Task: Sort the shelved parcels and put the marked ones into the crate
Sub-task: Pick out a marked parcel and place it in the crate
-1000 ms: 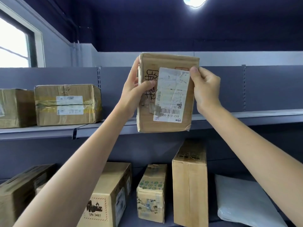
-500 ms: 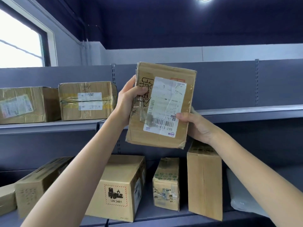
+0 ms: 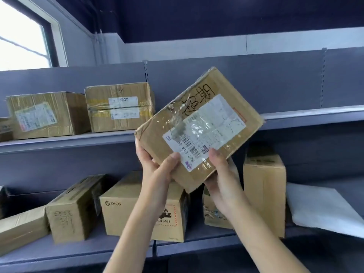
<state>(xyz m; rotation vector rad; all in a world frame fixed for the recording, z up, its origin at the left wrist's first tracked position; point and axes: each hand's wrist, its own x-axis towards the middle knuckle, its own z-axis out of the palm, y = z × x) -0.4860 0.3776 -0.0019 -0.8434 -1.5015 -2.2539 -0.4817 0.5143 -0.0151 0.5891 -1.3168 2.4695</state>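
You're checking the parcel (image 3: pixel 199 125), tilted toward 2 o'clock; left hand (image 3: pixel 155 168) and right hand (image 3: pixel 220 174) grasp its lower corner. If marked, crate it; no crate shows.

The parcel (image 3: pixel 199 127) held above the left hand (image 3: pixel 157 170) and right hand (image 3: pixel 220 174) is brown corrugated cardboard, matt, with scuffed, dented edges. Clear glossy tape crosses its face and catches the light in wrinkled patches, and a white paper label (image 3: pixel 204 129) under that film looks creased and shiny. Left of the hands, two taped boxes (image 3: pixel 118 109) on the upper shelf (image 3: pixel 69 138) show the same dull cardboard banded with glossy yellowish tape. The shelf boards look like smooth painted metal, grey and matt. Below the hands, a cleaner box (image 3: pixel 126 213) has smooth, pale cardboard with printed marks. Right of the right hand lies a white mailer bag (image 3: pixel 323 209), smooth and seemingly plastic.
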